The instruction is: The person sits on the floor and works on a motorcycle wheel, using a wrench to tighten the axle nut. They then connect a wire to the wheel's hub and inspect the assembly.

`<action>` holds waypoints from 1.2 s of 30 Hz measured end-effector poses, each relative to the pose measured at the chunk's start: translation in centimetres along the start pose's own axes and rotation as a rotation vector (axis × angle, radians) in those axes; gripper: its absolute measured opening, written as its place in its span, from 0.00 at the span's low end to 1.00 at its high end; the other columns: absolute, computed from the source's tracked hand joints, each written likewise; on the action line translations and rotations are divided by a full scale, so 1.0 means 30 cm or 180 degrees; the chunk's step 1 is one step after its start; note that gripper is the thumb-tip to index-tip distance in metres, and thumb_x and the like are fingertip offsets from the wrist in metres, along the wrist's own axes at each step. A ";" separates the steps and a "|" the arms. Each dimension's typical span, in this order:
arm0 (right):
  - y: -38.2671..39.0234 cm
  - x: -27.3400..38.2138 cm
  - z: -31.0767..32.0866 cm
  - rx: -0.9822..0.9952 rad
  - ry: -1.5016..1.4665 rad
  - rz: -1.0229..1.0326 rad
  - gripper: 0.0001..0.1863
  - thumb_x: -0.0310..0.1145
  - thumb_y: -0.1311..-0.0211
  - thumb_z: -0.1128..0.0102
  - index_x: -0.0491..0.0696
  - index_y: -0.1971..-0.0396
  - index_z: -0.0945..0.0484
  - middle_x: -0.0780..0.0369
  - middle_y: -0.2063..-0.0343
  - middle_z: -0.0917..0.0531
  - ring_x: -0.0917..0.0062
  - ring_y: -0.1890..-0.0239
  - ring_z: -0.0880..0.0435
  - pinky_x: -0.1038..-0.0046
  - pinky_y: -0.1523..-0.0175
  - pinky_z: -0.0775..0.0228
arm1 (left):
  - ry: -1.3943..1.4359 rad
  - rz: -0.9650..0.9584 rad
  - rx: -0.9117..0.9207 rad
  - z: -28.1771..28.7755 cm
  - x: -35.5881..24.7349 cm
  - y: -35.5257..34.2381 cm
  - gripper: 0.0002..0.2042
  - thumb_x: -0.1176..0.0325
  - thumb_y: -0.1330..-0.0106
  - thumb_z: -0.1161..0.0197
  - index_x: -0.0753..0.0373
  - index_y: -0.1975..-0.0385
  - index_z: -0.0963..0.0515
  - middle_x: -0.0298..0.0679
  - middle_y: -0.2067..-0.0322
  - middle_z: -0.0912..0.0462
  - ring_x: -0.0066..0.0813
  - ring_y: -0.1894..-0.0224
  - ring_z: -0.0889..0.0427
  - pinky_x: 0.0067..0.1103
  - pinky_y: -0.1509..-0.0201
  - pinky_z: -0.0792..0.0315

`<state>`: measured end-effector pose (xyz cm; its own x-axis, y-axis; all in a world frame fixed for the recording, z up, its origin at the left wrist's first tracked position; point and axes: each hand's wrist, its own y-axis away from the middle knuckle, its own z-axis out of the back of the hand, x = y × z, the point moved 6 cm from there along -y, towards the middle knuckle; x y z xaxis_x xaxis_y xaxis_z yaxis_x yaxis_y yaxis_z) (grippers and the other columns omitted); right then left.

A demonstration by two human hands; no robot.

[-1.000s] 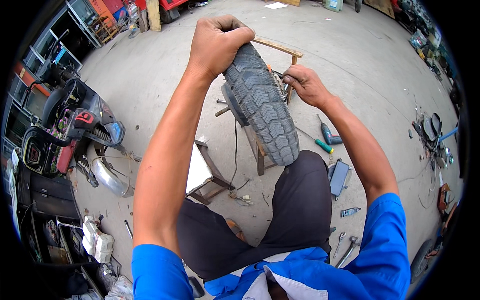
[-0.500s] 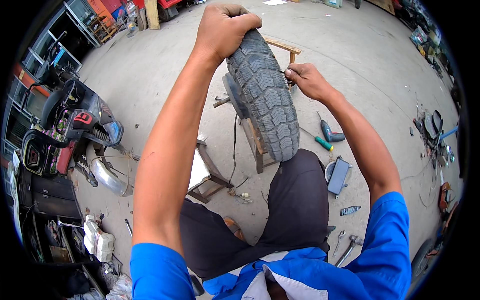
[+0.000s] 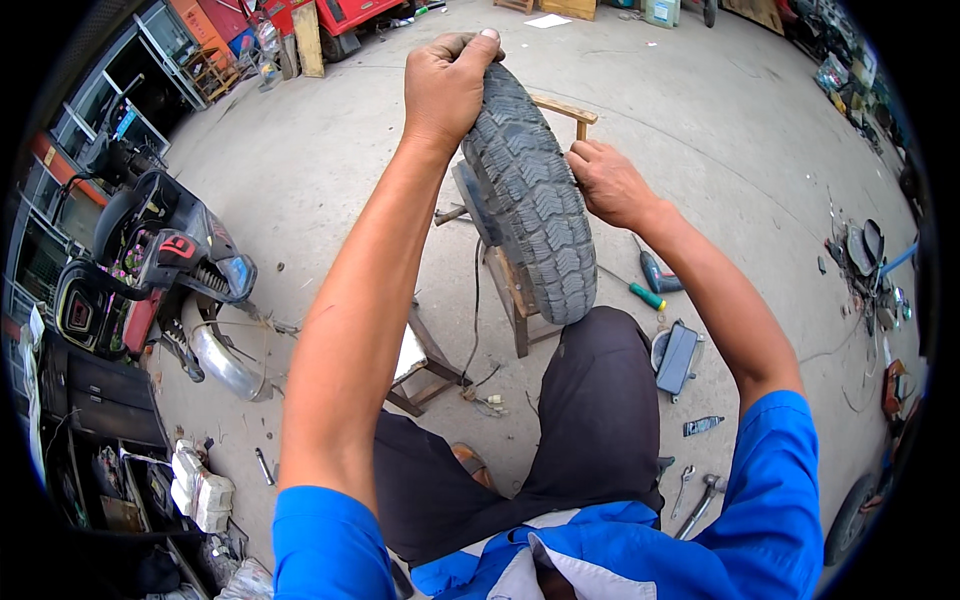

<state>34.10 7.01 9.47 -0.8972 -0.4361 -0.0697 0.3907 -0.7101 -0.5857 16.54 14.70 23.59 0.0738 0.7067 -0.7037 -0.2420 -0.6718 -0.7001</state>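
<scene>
A black treaded tyre (image 3: 535,205) stands on edge in front of me, its lower end against my raised knee. My left hand (image 3: 448,88) is closed over its top, thumb pointing up and fingers wrapped on the far side. At the tyre's right sidewall is my right hand (image 3: 617,187), with its fingers curled in and its back toward me. Whatever those fingers hold is hidden. On the left, a dark round part (image 3: 482,205) and a metal axle end (image 3: 450,215) show beside the tyre. Under it is a wooden stool (image 3: 512,290).
Right of my knee lie a green-handled screwdriver (image 3: 648,296), a power drill (image 3: 660,272), a dark rectangular case (image 3: 680,357), a tube (image 3: 703,426), a wrench (image 3: 684,490) and a ratchet (image 3: 700,508). An electric scooter (image 3: 165,260) stands left. A low wooden stand (image 3: 430,365) sits near my left arm.
My left hand and the tyre's top have shifted slightly right and down. My right hand has turned from a pinch at the sidewall to show more of its back.
</scene>
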 end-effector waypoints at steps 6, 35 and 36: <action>-0.012 0.031 -0.023 0.0100 0.0421 -0.0128 0.10 0.22 0.50 0.42 0.44 0.66 0.27 0.55 0.67 0.23 0.61 0.57 0.22 0.63 0.51 0.31 | 0.0036 -0.0042 -0.0237 0.035 0.021 0.031 0.17 0.59 0.28 0.41 0.72 0.59 0.19 0.38 0.64 0.17 0.22 0.62 0.24 0.20 0.54 0.30; -0.056 -0.087 -0.108 0.0240 0.0307 -0.0141 0.03 0.29 0.51 0.41 0.47 0.76 0.22 0.54 0.78 0.17 0.57 0.72 0.15 0.58 0.66 0.23 | -0.3990 0.0336 0.1258 0.067 0.365 0.455 0.03 0.78 0.47 0.40 0.66 0.74 0.21 0.51 0.74 0.15 0.51 0.69 0.14 0.39 0.67 0.22; -0.056 -0.088 -0.102 0.0317 0.0365 -0.0142 0.04 0.30 0.51 0.41 0.47 0.76 0.22 0.54 0.78 0.17 0.57 0.72 0.15 0.57 0.66 0.23 | -0.3989 0.0338 0.1288 0.062 0.356 0.449 0.03 0.78 0.47 0.40 0.66 0.74 0.20 0.51 0.73 0.15 0.52 0.69 0.14 0.40 0.66 0.21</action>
<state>35.20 11.06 8.17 -0.9295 -0.3410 -0.1403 0.3632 -0.7812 -0.5077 12.26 13.62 6.86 -0.8496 0.5273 -0.0112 -0.4772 -0.7776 -0.4094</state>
